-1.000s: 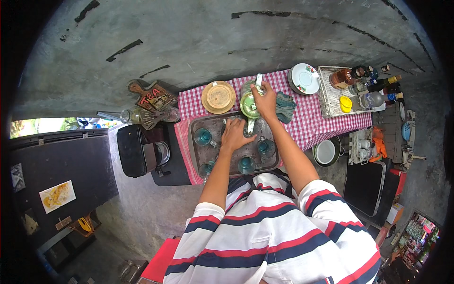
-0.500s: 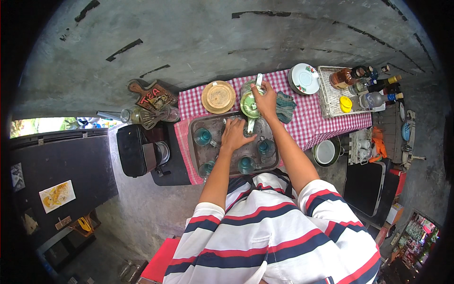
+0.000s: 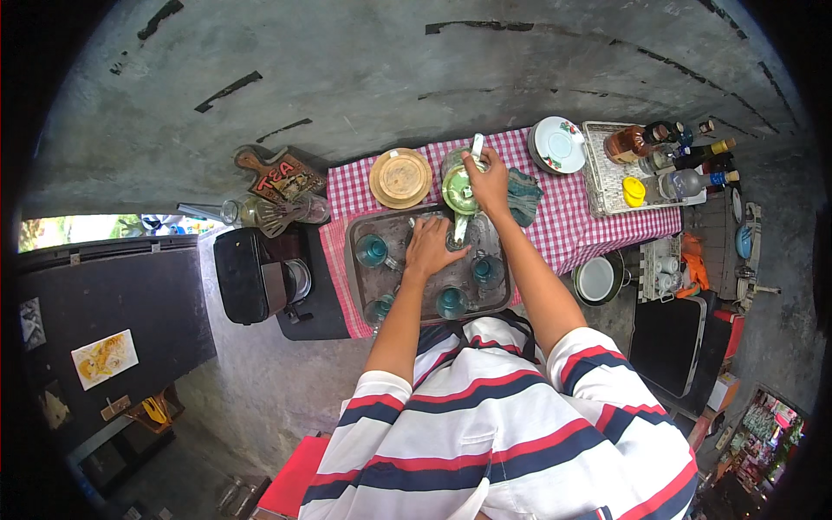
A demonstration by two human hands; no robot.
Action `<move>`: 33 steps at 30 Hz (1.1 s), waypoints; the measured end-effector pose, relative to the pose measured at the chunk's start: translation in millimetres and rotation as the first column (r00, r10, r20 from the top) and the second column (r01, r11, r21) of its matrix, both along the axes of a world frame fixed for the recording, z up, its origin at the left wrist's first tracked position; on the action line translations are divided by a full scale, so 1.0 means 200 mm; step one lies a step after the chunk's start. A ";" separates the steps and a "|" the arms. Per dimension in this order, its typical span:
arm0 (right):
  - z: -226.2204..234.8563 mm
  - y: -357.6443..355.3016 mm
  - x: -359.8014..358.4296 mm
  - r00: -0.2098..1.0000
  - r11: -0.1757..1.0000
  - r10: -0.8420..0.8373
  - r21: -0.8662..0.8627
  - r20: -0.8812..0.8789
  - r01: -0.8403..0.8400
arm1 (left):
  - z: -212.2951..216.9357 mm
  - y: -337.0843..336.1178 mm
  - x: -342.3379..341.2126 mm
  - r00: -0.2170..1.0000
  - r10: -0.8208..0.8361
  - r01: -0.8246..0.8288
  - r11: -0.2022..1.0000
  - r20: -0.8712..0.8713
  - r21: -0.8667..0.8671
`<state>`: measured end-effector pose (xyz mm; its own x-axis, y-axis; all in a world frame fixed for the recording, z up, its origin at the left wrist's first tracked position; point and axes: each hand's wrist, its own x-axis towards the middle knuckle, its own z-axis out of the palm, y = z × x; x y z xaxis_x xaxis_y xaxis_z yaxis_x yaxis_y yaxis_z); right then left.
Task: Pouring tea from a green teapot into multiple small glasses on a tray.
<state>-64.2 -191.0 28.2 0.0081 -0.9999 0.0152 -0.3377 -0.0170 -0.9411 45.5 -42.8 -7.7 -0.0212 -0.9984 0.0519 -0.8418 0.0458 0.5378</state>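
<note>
My right hand (image 3: 490,184) grips a light green teapot (image 3: 461,192) by its handle side, above the far part of a brown tray (image 3: 381,264). The pot's pale spout points toward me and down. Beneath the spout, my left hand (image 3: 425,249) curls around a clear glass mug (image 3: 452,241), mostly hidden by the fingers and the spout; I cannot make out what is in it. Around it on the tray stand several bluish glass mugs, among them one at the left (image 3: 372,250), one at the right (image 3: 487,271) and one in front (image 3: 451,302).
Wooden plates (image 3: 400,178) lie behind the tray on the checkered cloth (image 3: 568,212). A dark green cloth (image 3: 523,196) is beside the pot. Farther right are stacked white plates (image 3: 559,146) and a white basket (image 3: 607,169) of bottles. A black appliance (image 3: 243,276) stands left.
The teapot and my right hand have shifted very slightly to the right. My left hand and the mugs stay in place.
</note>
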 end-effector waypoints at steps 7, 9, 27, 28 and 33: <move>-0.02 -0.01 0.00 1.000 1.000 -0.020 -0.021 -0.022 0.020 | -0.01 0.00 0.00 1.000 -0.005 0.006 1.000 0.008 -0.012; -0.02 -0.01 0.00 1.000 1.000 -0.015 -0.022 -0.013 0.015 | 0.00 0.00 0.00 1.000 -0.002 0.002 1.000 0.012 0.009; -0.01 0.00 0.00 1.000 1.000 0.008 0.000 -0.012 -0.008 | -0.01 0.00 0.00 0.999 -0.033 0.033 0.999 0.023 -0.002; -0.01 0.00 0.01 1.000 1.000 0.012 0.006 -0.014 -0.012 | -0.02 0.00 0.01 0.999 -0.027 0.027 1.000 0.029 -0.013; -0.03 0.00 0.00 1.000 1.000 0.008 -0.020 -0.008 -0.008 | 0.00 0.00 0.00 0.999 -0.031 0.031 0.999 0.024 -0.015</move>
